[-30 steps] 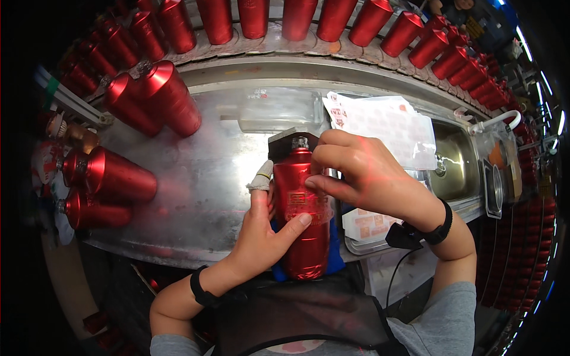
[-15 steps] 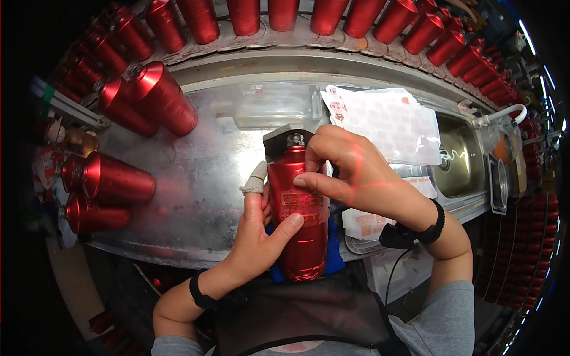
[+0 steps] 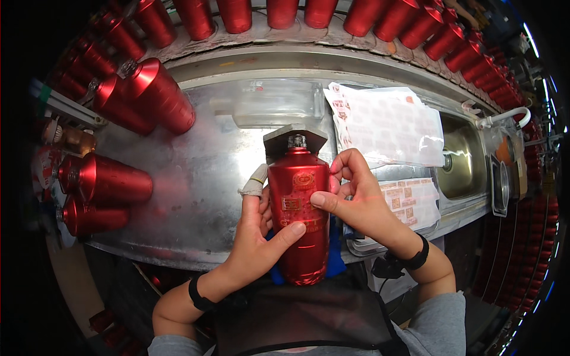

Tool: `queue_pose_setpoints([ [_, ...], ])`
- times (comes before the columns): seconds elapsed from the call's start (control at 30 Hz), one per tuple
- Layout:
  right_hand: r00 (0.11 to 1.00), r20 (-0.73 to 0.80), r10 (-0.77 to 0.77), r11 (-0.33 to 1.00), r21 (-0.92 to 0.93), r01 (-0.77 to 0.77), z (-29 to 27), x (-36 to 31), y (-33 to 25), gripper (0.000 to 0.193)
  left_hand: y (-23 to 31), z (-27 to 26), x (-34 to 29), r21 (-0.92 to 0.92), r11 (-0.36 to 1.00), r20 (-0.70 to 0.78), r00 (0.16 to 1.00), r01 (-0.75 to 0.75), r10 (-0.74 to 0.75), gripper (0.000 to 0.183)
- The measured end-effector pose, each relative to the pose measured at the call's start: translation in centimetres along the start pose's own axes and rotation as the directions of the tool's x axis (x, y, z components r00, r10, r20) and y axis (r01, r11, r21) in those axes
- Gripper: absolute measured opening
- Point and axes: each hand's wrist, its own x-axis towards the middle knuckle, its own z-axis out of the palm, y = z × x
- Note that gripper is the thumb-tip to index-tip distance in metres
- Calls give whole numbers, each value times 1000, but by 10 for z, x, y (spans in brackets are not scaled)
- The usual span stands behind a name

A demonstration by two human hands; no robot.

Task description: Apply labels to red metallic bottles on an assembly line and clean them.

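I hold a glossy red bottle [image 3: 300, 219] upright in front of me over the metal counter [image 3: 202, 178]. My left hand [image 3: 258, 237] wraps its left side from below, thumb across the front; a white bandage covers one fingertip. My right hand [image 3: 356, 202] rests on the bottle's right side with fingers touching the gold label on the front. The bottle's neck has a small silvery cap, with a grey block [image 3: 295, 135] just behind it.
Several red bottles lie on the counter at left [image 3: 107, 184] and upper left [image 3: 157, 98]. A row of red bottles [image 3: 309, 12] runs along the back. Sheets of printed labels [image 3: 386, 124] lie right of centre, a clear plastic tray [image 3: 273, 104] behind, a sink [image 3: 460, 166] at right.
My right hand has slid from over the bottle's top front down to its right side, uncovering the label and neck. The bottle sits slightly lower and steadier.
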Motion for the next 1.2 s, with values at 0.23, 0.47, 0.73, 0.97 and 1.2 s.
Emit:
queue_pose_setpoints([
  [0.23, 1000, 30, 2, 999, -42, -1, -2, 2, 0, 54, -2, -6, 1, 16, 1000, 41, 999, -21, 20, 97],
  [0.47, 998, 46, 40, 999, 29, -41, -3, 6, 1, 51, 1, -6, 6, 59, 998, 39, 999, -3, 1, 97],
  [0.73, 999, -6, -36, 999, -35, 36, 4, 10, 7, 47, -2, -4, 8, 22, 1000, 9, 1000, 1, -1, 97],
  [0.97, 999, 2, -50, 977, -209, 49, 3, 11, 3, 53, -5, -13, 7, 44, 999, 55, 998, -18, 15, 100],
  [1.2, 998, -66, 11, 992, -122, -19, 5, 18, 3, 51, -2, -10, 14, 99, 995, 46, 999, -2, -3, 102],
])
